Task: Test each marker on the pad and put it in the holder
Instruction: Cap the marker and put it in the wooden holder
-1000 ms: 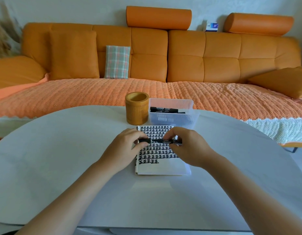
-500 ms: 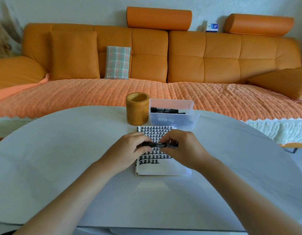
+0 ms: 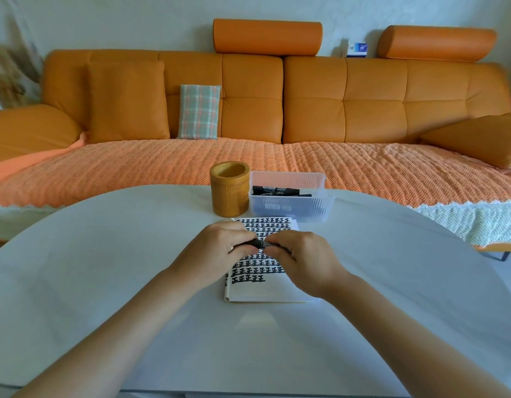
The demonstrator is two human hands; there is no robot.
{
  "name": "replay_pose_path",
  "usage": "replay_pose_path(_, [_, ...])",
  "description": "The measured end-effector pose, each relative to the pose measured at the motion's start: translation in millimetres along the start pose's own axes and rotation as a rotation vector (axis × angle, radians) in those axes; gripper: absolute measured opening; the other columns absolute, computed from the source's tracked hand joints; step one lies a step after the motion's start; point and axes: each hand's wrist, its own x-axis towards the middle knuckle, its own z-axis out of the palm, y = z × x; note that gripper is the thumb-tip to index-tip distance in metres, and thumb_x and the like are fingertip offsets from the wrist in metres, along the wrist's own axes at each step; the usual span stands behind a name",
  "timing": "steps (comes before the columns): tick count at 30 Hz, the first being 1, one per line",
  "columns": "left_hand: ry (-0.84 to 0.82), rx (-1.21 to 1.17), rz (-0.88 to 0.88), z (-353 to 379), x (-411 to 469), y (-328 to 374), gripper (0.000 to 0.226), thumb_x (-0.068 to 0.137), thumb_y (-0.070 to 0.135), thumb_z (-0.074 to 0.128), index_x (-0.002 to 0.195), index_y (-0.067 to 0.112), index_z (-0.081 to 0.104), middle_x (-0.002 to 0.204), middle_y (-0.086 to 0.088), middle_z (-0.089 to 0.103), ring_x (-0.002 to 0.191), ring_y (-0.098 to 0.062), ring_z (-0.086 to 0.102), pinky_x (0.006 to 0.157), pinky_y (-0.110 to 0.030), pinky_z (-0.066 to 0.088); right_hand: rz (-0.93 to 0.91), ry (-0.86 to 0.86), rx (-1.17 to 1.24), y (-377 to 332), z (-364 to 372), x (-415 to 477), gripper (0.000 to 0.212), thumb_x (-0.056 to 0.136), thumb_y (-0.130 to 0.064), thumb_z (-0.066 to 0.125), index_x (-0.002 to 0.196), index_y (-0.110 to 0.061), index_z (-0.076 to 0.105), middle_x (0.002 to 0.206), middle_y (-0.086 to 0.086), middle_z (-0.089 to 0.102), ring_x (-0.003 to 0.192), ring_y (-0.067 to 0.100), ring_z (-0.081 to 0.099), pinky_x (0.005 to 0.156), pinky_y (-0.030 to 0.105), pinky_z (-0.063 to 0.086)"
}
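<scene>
Bamboo-look holder [image 3: 229, 188], round, open top, upright on white counter [image 3: 105, 268], just beyond left hand [image 3: 219, 248] & a bit to its right. Nothing visible inside from this angle.

Left hand: fingers curled, closed on left end of black marker [image 3: 260, 243]. Marker lies roughly level betw. both hands, only a short mid section shows; which end is cap, can't tell. Sits above the pad [image 3: 262, 271], whether tip touches paper: can't tell.

Pad flat on counter under both hands, spine along left edge, approx. upper 2/3 filled w/ rows of black marks, bottom strip blank.

Right hand [image 3: 303, 257]: fingers curled, closed on right end of same marker, knuckles nearly meeting left hand's.

Clear plastic bin [image 3: 288, 206] beyond right hand, touching or just beside holder on its right; black markers [image 3: 275, 191] lying inside, count unclear.

Orange sofa [image 3: 306, 104] w/ woven throw beyond counter.
</scene>
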Motion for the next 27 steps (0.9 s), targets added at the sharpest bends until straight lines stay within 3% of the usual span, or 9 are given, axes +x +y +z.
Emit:
replay_pose_path(5, [-0.013, -0.031, -0.054, -4, 12, -8, 0.016, 0.086, 0.024, 0.071, 0.102, 0.022, 0.071, 0.086, 0.015, 0.057, 0.084, -0.002, 0.052, 0.07, -0.02, 0.042, 0.026, -0.047, 0.035, 2, 0, 7, 0.028, 0.103, -0.034, 0.04, 0.115, -0.027, 0.064, 0.089, -0.016, 0.048, 0.077, 0.012, 0.053, 0.064, 0.032, 0.044])
replay_pose_path(8, [0.005, -0.075, -0.109, -15, 28, -20, 0.031, 0.091, 0.036, 0.063, 0.119, 0.026, 0.064, 0.104, 0.016, 0.057, 0.097, 0.002, 0.053, 0.078, -0.012, 0.04, 0.087, -0.048, 0.072, 6, -1, 18, 0.024, 0.102, -0.028, 0.047, 0.12, -0.026, 0.063, 0.097, -0.011, 0.051, 0.079, 0.012, 0.054, 0.07, 0.031, 0.044])
replay_pose_path(11, [0.157, -0.009, -0.192, -28, 52, -39, 0.034, 0.095, 0.035, 0.055, 0.125, 0.023, 0.057, 0.11, 0.012, 0.055, 0.101, -0.005, 0.052, 0.085, -0.022, 0.044, 0.172, -0.021, 0.127, 8, -6, 43, 0.021, 0.098, -0.025, 0.055, 0.116, -0.026, 0.066, 0.096, -0.011, 0.053, 0.076, 0.005, 0.052, 0.068, 0.025, 0.04])
replay_pose_path(15, [0.39, 0.035, -0.396, -32, 72, -77, 0.033, 0.095, 0.024, 0.057, 0.127, 0.018, 0.055, 0.116, 0.006, 0.054, 0.107, -0.012, 0.051, 0.095, -0.031, 0.046, 0.255, 0.078, 0.162, 3, -20, 94, 0.017, 0.095, -0.023, 0.06, 0.11, -0.025, 0.069, 0.091, -0.014, 0.063, 0.077, 0.005, 0.057, 0.078, 0.033, 0.053])
replay_pose_path(18, [0.286, -0.051, -0.536, -27, 77, -99, 0.057, 0.093, 0.035, 0.06, 0.143, 0.017, 0.039, 0.143, -0.003, 0.043, 0.131, -0.021, 0.042, 0.106, -0.036, 0.038, 0.288, 0.147, 0.193, -1, -24, 136, 0.012, 0.094, -0.022, 0.063, 0.104, -0.026, 0.067, 0.093, -0.012, 0.067, 0.079, 0.002, 0.059, 0.077, 0.016, 0.051])
replay_pose_path(22, [0.049, -0.201, -0.626, -16, 83, -111, 0.088, 0.089, 0.047, 0.06, 0.155, 0.02, 0.008, 0.162, 0.002, 0.009, 0.148, -0.022, 0.012, 0.116, -0.042, 0.02, 0.264, 0.201, 0.247, 1, -13, 185, 0.017, 0.092, -0.022, 0.065, 0.108, -0.017, 0.069, 0.094, -0.004, 0.071, 0.088, 0.013, 0.066, 0.076, 0.029, 0.051])
replay_pose_path(23, [0.034, -0.235, -0.629, -13, 85, -114, 0.086, 0.088, 0.048, 0.06, 0.154, 0.021, 0.013, 0.161, 0.001, 0.014, 0.147, -0.023, 0.016, 0.114, -0.043, 0.023, 0.271, 0.201, 0.244, 2, -9, 195, 0.017, 0.092, -0.023, 0.065, 0.108, -0.017, 0.069, 0.094, -0.004, 0.071, 0.088, 0.013, 0.066, 0.074, 0.028, 0.052])
replay_pose_path(25, [0.08, -0.27, -0.585, -9, 87, -118, 0.062, 0.084, 0.045, 0.061, 0.139, 0.024, 0.041, 0.144, -0.002, 0.04, 0.135, -0.025, 0.038, 0.101, -0.038, 0.039, 0.283, 0.192, 0.239, 3, -2, 210, 0.017, 0.091, -0.021, 0.066, 0.107, -0.016, 0.07, 0.093, -0.002, 0.072, 0.088, 0.014, 0.067, 0.077, 0.031, 0.054])
replay_pose_path(27, [0.163, -0.252, -0.554, -7, 87, -118, 0.042, 0.083, 0.037, 0.064, 0.122, 0.025, 0.053, 0.126, 0.002, 0.047, 0.116, -0.017, 0.048, 0.089, -0.031, 0.039, 0.285, 0.164, 0.224, 4, 5, 220, 0.017, 0.09, -0.017, 0.067, 0.106, -0.014, 0.07, 0.092, -0.001, 0.072, 0.088, 0.016, 0.067, 0.08, 0.035, 0.056])
